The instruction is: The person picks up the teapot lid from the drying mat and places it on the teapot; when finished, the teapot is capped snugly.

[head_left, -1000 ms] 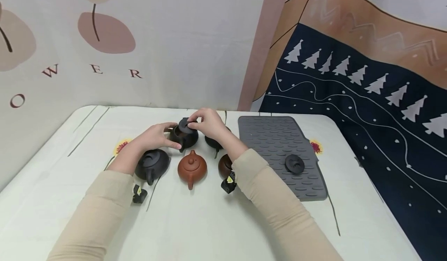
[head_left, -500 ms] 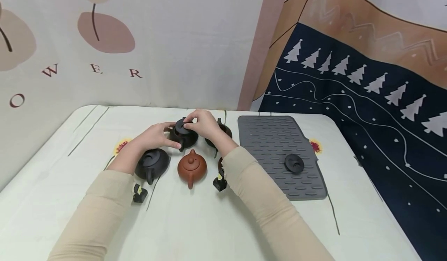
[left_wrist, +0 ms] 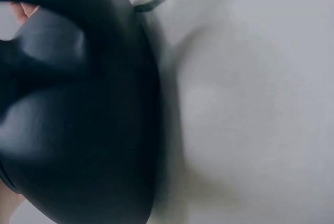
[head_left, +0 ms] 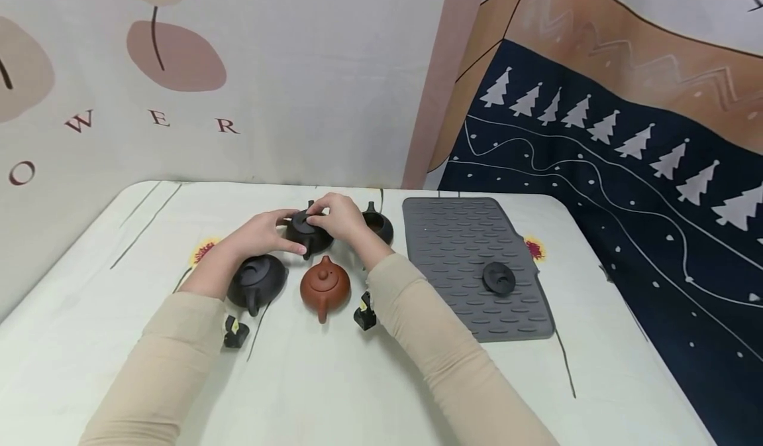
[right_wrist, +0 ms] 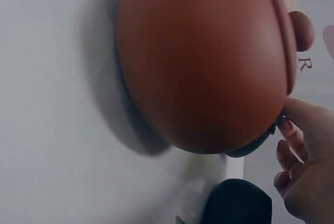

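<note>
At the back of the table, a black teapot (head_left: 316, 239) sits between both hands. My left hand (head_left: 259, 235) holds its left side, thumb in front and fingers behind. With thumb and fingers my right hand (head_left: 341, 218) pinches the dark lid (head_left: 300, 221), which lies over the teapot's mouth; whether it is fully seated I cannot tell. A larger dark teapot (head_left: 256, 281) stands under my left wrist and fills much of the left wrist view. In front stands a reddish-brown teapot (head_left: 325, 287) with its lid on, large in the right wrist view beside my right hand's fingers.
A lidless black teapot (head_left: 381, 226) stands behind my right forearm. On the right lies a grey ridged mat (head_left: 453, 254) bearing a loose dark lid (head_left: 499, 278). Another brown teapot is hidden by the right sleeve. A patterned cloth (head_left: 596, 167) hangs behind the table.
The right hand has brought the tilted lid down and left onto the black teapot's mouth. Its forearm has shifted left, now covering the brown teapot. My left hand keeps its hold.
</note>
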The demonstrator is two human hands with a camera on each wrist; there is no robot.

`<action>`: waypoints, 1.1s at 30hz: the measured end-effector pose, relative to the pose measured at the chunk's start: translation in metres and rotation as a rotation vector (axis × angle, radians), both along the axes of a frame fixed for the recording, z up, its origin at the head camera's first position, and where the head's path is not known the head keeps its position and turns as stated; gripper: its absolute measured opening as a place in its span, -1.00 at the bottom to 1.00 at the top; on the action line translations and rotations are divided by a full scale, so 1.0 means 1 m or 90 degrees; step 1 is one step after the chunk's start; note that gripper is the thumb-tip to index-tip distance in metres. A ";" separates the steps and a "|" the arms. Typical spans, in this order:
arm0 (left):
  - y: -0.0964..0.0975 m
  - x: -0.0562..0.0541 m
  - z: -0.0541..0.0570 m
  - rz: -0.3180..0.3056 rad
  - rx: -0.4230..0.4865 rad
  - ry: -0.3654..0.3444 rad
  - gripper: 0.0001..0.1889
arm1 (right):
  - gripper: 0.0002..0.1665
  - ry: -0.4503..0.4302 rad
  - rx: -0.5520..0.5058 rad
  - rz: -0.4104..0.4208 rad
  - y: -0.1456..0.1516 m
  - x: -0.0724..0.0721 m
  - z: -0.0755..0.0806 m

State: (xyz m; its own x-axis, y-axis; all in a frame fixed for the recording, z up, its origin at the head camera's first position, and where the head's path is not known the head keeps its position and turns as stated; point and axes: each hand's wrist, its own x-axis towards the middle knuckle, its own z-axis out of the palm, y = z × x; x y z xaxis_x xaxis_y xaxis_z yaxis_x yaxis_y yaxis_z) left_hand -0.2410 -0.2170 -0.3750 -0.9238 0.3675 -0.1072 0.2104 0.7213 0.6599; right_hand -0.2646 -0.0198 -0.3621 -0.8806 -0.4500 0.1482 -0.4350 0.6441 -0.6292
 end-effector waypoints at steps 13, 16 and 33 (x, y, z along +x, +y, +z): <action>-0.001 0.002 0.000 0.001 -0.001 -0.006 0.05 | -0.77 -0.034 -0.011 -0.005 0.001 0.005 0.004; -0.001 0.002 0.001 0.008 -0.004 -0.008 0.07 | -0.76 -0.031 -0.022 0.000 0.005 0.008 0.011; 0.000 0.002 0.002 0.009 0.002 -0.020 0.04 | -0.73 0.017 -0.086 0.017 0.038 0.038 0.054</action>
